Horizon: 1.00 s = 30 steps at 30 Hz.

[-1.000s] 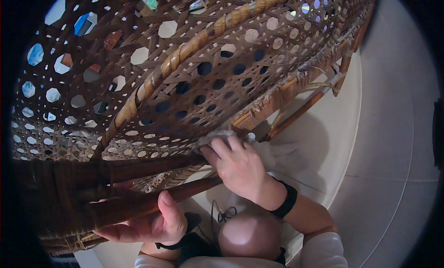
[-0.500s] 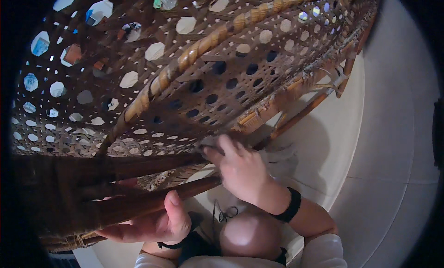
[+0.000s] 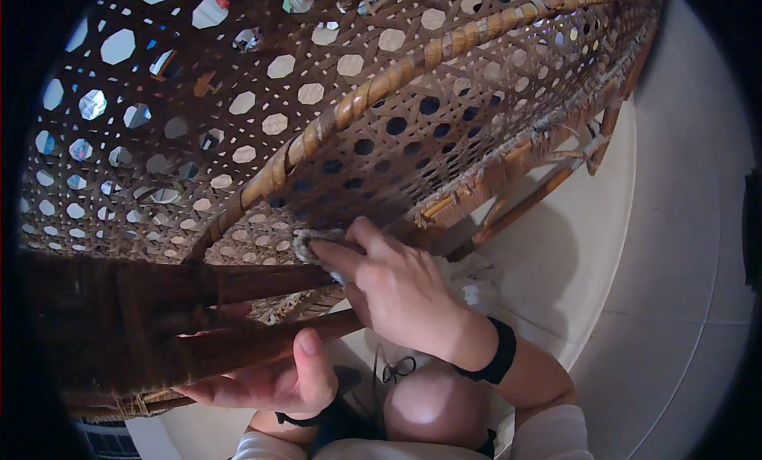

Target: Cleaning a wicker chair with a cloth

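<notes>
A large piece of brown rattan furniture with open cane weaving, its whole shape out of view, stretches across the upper left. My right hand pinches a greyish-white cloth against the weave, just above the dark poles. White fabric, perhaps the same cloth's loose end, shows beyond that wrist. Lower left, my left hand cups the lower dark pole from beneath. Its thumb sticks up in front, and its fingers curl behind the pole, partly hidden. Above runs a second pole.
A lighter wrapped rattan rod curves across the weave. Thin rattan legs reach down at right over a pale curved surface. Light floor tiles lie beyond. My bent knee is below my hands.
My right hand has slid slightly left with the cloth, which shows more clearly now. The rattan piece has shifted slightly right in view. My left hand keeps its hold on the lower pole.
</notes>
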### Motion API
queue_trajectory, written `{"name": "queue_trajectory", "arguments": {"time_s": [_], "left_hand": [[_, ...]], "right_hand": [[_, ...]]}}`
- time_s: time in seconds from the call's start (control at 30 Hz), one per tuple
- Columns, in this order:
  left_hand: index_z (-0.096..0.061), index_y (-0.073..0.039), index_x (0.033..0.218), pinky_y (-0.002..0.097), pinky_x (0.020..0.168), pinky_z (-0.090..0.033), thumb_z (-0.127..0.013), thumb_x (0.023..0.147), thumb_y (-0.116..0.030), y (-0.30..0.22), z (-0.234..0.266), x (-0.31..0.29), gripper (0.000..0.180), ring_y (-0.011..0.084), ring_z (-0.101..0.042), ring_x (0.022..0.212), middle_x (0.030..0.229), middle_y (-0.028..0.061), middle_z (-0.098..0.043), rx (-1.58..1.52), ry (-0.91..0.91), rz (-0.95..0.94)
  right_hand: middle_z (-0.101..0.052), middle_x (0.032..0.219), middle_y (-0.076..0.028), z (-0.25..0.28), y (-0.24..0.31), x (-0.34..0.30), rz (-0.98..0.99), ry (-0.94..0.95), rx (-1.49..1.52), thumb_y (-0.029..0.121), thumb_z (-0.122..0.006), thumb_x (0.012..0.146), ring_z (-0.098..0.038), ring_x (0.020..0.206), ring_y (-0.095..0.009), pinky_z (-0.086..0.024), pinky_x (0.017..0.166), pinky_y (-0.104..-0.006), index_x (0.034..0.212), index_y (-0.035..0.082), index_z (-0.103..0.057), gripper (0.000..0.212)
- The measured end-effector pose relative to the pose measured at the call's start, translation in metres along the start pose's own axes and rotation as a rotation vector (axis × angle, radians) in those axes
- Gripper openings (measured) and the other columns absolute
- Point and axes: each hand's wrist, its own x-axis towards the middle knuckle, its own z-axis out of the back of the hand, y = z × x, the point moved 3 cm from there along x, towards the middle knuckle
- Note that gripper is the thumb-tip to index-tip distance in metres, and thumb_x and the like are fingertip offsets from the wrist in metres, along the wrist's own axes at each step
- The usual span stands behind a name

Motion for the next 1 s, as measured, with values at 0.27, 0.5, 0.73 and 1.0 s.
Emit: {"name": "queue_trajectory", "arguments": {"time_s": [0.27, 0.5, 0.73, 1.0], "left_hand": [[0.007, -0.011, 0.142, 0.0434, 0.103, -0.031, -0.064, 0.075, -0.008, -0.001, -0.004, 0.000, 0.097, 0.0313, -0.029, 0.128, 0.144, 0.0178, -0.012, 0.037, -0.067, 0.110], [0.008, -0.016, 0.142, 0.0434, 0.108, -0.023, -0.059, 0.079, -0.006, -0.006, 0.000, 0.000, 0.093, 0.0278, -0.024, 0.132, 0.148, 0.0137, -0.011, 0.020, -0.030, 0.109], [0.010, -0.017, 0.143, 0.0451, 0.107, -0.023, -0.062, 0.078, -0.010, -0.005, -0.007, -0.003, 0.097, 0.0308, -0.024, 0.131, 0.147, 0.0146, -0.009, -0.052, 0.010, 0.144], [0.010, -0.014, 0.143, 0.0442, 0.102, -0.029, -0.063, 0.077, -0.011, -0.005, 0.005, -0.001, 0.098, 0.0312, -0.027, 0.128, 0.146, 0.0159, -0.009, 0.055, -0.033, 0.095]], "right_hand": [[-0.052, 0.100, -0.012, -0.011, -0.027, -0.021, -0.233, 0.027, -0.118, 0.005, -0.055, 0.074, -0.060, 0.082, -0.035, -0.051, 0.069, -0.0456, 0.111, 0.017, -0.059, 0.039], [-0.051, 0.098, -0.012, 0.035, 0.025, 0.003, 0.240, -0.330, 0.288, -0.002, -0.056, 0.070, -0.059, 0.079, -0.030, -0.051, 0.067, -0.0391, 0.105, 0.010, -0.061, 0.037], [-0.051, 0.102, -0.008, 0.029, 0.040, 0.033, 0.232, -0.136, -0.049, 0.006, -0.059, 0.068, -0.058, 0.088, -0.028, -0.052, 0.068, -0.0356, 0.109, 0.015, -0.062, 0.042], [-0.049, 0.105, -0.006, 0.011, 0.015, 0.006, 0.090, -0.092, -0.289, 0.002, -0.054, 0.070, -0.055, 0.095, -0.027, -0.051, 0.073, -0.0369, 0.114, 0.021, -0.060, 0.048]]}}
